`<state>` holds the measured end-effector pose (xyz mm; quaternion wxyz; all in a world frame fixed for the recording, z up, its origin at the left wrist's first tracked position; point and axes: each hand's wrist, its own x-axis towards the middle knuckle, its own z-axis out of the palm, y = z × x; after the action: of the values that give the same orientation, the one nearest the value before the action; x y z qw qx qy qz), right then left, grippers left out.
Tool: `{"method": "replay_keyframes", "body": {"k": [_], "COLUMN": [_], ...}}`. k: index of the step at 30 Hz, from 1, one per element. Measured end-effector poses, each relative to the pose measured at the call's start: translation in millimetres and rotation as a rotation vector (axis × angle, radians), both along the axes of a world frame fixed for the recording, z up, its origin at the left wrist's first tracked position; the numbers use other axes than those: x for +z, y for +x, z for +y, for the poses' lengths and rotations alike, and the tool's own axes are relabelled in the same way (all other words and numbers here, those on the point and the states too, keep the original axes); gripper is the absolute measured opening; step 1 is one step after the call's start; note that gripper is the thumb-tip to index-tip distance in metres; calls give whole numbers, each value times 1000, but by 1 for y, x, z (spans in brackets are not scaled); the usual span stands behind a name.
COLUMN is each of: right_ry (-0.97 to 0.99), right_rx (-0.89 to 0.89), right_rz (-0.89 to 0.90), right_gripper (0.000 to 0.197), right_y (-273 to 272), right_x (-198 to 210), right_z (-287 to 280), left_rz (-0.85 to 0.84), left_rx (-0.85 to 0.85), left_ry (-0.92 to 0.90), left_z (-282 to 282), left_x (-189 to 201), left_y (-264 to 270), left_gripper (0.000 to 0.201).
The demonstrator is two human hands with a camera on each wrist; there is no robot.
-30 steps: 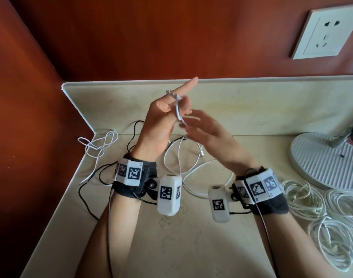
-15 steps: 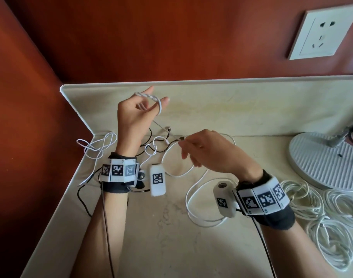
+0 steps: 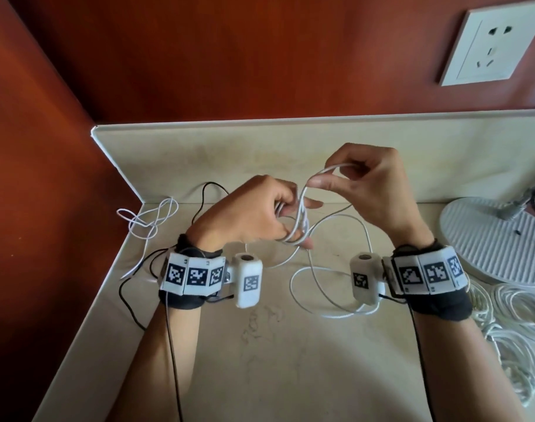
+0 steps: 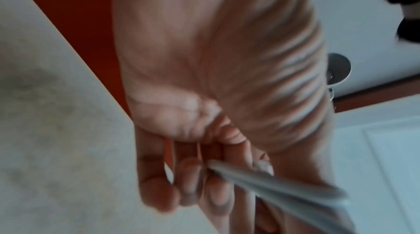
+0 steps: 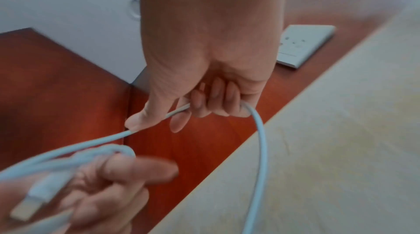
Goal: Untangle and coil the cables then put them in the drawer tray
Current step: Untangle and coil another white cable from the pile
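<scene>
At centre frame: both hands are raised above the desk (image 3: 290,360), working one white cable (image 3: 302,220).
Left hand (image 3: 248,214): knuckles up, fingers curled round several gathered loops of the cable; its grip is closed on that bundle, and the right wrist view shows a flat white plug (image 5: 34,200) lying in the same hand.
Right hand (image 3: 366,184): higher and to the right, wrist bent; thumb and curled fingers (image 5: 213,101) pinch a single strand, which arcs down toward the left hand.
Cable slack: thin, smooth and round, trailing down to lie in loose curves on the desk at lower centre.
Desk: pale, stone-like, faintly veined, with a raised back edge.
Left of frame: a loose white cord (image 3: 150,217) and a thin black cable (image 3: 129,303) lie by the red-brown wall.
Lower right: white coiled bundles (image 3: 509,330) beside a ribbed round lamp base (image 3: 488,242).
</scene>
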<state>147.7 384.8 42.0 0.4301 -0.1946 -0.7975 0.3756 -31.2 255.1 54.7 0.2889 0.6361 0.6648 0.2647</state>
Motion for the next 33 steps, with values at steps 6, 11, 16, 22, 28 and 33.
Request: {"method": "replay_keyframes", "body": {"k": [6,11,16,22,28,33], "right_ry": [-353,-613,-583,-558,-497,-338], "right_rx": [260,259,161,244,348,349], "right_rz": [170,247,159,93,-101,-329], "right_gripper": [14,24,16,16,37,31], "right_y": [-5,-28,-40,-52,-51,-44], "right_x": [-9,-25,-43,-43,-37,-29], "right_z": [3,-5,-11,-34,-47,-48], "left_rz": [-121,-141,97,-224,-418,-216], "left_rx": [-127,-41,137,250,423,519], "left_ry": [77,219,357,460,462,485], "left_z": [-6,-6,-3,9,21,25], "left_x": [17,18,11,-4,-18,-31], "left_y": [24,24,5,-9,-19,-38], "left_gripper": [64,60,63,49,57,63]}}
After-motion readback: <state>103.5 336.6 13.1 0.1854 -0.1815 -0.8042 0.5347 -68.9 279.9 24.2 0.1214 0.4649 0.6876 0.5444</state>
